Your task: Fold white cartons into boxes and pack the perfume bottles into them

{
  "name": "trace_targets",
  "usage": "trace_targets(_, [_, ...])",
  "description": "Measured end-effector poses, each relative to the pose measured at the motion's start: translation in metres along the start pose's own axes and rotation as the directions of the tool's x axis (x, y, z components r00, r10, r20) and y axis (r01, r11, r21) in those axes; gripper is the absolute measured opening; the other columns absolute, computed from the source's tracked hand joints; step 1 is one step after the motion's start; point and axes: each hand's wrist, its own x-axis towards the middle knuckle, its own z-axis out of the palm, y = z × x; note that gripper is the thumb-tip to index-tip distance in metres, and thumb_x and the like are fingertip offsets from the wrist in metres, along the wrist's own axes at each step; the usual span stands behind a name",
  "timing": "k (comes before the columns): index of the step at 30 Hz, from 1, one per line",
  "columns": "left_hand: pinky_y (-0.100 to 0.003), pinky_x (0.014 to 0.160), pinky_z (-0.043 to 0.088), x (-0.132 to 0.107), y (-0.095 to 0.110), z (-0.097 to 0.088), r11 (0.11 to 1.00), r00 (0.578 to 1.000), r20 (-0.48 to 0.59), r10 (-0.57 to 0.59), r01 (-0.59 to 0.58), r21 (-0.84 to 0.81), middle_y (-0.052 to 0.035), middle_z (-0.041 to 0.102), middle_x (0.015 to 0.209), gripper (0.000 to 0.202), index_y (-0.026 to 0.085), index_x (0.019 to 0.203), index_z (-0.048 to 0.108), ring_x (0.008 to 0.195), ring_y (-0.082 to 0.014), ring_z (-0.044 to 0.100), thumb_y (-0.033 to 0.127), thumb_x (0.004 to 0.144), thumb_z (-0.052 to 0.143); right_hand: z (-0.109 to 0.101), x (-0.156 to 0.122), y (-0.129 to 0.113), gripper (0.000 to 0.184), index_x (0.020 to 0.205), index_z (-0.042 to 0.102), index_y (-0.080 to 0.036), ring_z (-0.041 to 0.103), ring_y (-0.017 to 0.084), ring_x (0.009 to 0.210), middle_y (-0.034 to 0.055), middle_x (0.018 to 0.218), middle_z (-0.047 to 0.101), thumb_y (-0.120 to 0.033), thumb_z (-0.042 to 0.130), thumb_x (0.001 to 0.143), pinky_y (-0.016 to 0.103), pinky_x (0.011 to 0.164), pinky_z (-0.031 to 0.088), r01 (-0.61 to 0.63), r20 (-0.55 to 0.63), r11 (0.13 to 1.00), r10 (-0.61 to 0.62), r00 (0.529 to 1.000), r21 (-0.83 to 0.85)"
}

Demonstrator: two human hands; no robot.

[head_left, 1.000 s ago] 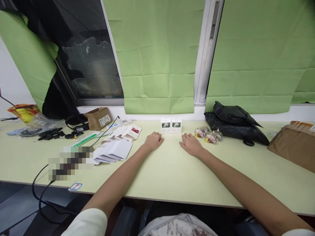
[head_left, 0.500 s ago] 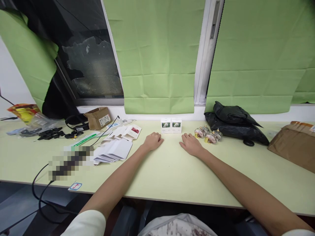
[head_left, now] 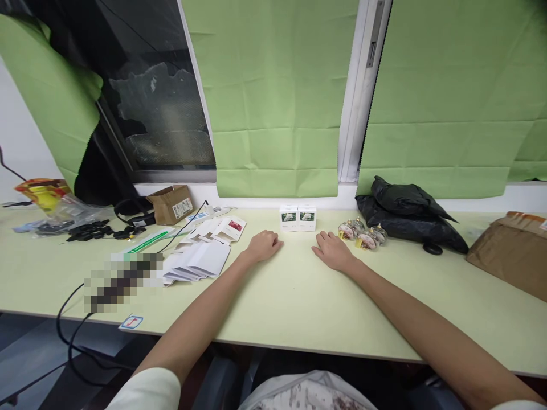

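Observation:
Both my hands rest palm down on the pale green table (head_left: 294,302). My left hand (head_left: 265,246) lies with its fingers loosely curled and holds nothing. My right hand (head_left: 331,250) lies flat with its fingers stretched out, also holding nothing. Just beyond the hands, two small white boxes (head_left: 298,218) with pictures on their fronts stand side by side near the wall. Right of my right hand sits a cluster of small round shiny items (head_left: 362,234). A pile of flat white cartons (head_left: 200,257) lies left of my left hand.
A black plastic bag (head_left: 405,213) lies at the back right, and a brown paper parcel (head_left: 513,253) at the far right. A small cardboard box (head_left: 171,204), black cables (head_left: 94,230) and a yellow packet (head_left: 43,193) sit at the back left. Green curtains hang over the window.

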Motion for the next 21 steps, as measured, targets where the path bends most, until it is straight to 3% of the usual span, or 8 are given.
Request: trace_targets(21, [-0.034, 0.071, 0.045, -0.0054, 0.0026, -0.0009, 0.997, 0.995, 0.087, -0.049, 0.054, -0.056, -0.007, 0.07, 0.098, 0.034, 0.023, 0.086, 0.058, 0.081, -0.0235, 0.066, 0.052, 0.099, 0.046, -0.0017, -0.0007, -0.0005, 0.033, 0.113, 0.061, -0.015, 0.056, 0.031, 0.106, 0.0147, 0.115, 0.064, -0.042, 0.043, 0.107, 0.041, 0.096, 0.041, 0.002, -0.001, 1.0, -0.002, 1.0, -0.01])
